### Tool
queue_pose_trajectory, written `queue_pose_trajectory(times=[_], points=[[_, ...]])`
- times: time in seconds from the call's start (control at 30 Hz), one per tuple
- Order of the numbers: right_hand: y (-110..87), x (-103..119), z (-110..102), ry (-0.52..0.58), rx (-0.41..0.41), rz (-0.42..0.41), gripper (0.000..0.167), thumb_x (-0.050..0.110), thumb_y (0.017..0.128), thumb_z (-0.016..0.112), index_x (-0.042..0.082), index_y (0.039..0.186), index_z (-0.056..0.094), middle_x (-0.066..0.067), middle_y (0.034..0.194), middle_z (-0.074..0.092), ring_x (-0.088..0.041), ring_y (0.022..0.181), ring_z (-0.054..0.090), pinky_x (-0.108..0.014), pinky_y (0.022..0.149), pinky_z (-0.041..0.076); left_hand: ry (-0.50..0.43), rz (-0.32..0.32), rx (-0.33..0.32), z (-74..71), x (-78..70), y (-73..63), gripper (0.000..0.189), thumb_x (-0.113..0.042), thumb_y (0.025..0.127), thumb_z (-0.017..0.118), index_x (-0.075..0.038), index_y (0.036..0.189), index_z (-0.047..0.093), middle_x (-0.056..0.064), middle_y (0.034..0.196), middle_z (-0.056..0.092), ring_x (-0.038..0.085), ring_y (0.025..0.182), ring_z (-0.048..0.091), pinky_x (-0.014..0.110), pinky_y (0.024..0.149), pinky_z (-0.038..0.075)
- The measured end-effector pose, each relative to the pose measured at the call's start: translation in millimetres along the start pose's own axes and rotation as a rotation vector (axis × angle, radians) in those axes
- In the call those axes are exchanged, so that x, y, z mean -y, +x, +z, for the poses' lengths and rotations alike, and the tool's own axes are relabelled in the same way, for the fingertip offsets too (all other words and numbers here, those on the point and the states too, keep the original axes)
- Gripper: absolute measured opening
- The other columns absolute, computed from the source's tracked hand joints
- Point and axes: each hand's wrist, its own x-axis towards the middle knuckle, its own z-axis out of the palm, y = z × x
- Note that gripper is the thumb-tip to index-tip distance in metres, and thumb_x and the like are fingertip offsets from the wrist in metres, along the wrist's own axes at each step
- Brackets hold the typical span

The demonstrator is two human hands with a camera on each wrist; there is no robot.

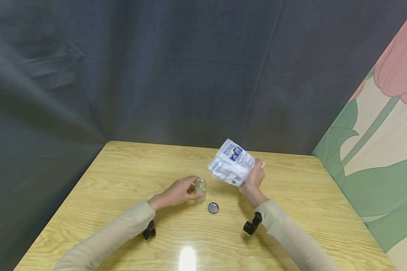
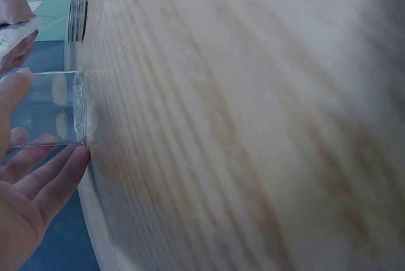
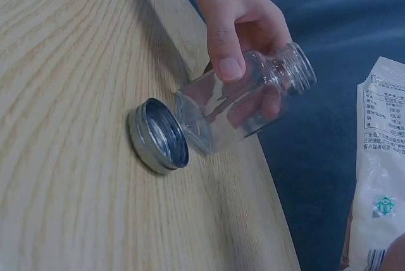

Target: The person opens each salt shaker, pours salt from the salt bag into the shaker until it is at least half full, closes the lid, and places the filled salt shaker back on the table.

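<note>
My left hand [image 1: 179, 192] holds a small clear glass jar [image 3: 231, 106], thumb on one side and fingers on the other. The jar stands upright on the table, its threaded mouth uncovered, and its inside looks empty. A silver metal screw lid [image 1: 213, 207] lies beside the jar's base with its hollow side up. In the air to the right, my right hand [image 1: 254, 177] grips a white printed pouch [image 1: 231, 163] by its lower right part. The pouch tilts toward the upper left and has a blue picture on it. Its fingers behind the pouch are hidden.
Everything rests on a light wood-grain table [image 1: 129, 162]. Behind it hangs a dark curtain [image 1: 190, 75], and a flower-patterned wall panel [image 1: 376, 162] runs along the right side. A black wrist camera [image 1: 252, 224] hangs under the right sleeve.
</note>
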Motion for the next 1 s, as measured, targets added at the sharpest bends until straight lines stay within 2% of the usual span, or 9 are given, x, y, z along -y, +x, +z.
queue_pose_trajectory(times=[0.17,0.43,1.0], points=[[-4.3,1,3,-0.022,0.025,-0.033,0.035,0.043,0.102,0.044,0.014,0.095,0.061,0.002,0.074,0.068,-0.009,0.059,0.066,-0.024,0.051,0.056,0.019,-0.004,-0.003,2.6,-1.1,1.5,0.047,-0.031,0.094,0.070,-0.008,0.133,0.055,0.002,0.118,0.064,0.016,0.101,0.067,0.020,0.081,0.054],[-7.0,0,7,-0.056,0.045,-0.123,0.032,0.037,0.102,0.044,0.013,0.090,0.060,0.005,0.071,0.066,-0.008,0.058,0.064,-0.021,0.050,0.053,0.070,-0.007,-0.011,3.6,-3.3,4.2,0.045,-0.032,0.094,0.070,-0.009,0.130,0.057,0.002,0.117,0.064,0.016,0.099,0.067,0.021,0.082,0.054],[-10.6,-1,16,-0.073,0.057,-0.206,0.032,0.033,0.103,0.045,0.011,0.084,0.060,0.004,0.068,0.066,-0.008,0.056,0.064,-0.021,0.049,0.050,0.064,-0.014,-0.003,4.2,0.2,6.7,0.048,-0.033,0.093,0.071,-0.008,0.131,0.056,0.002,0.115,0.065,0.015,0.097,0.067,0.021,0.081,0.054]])
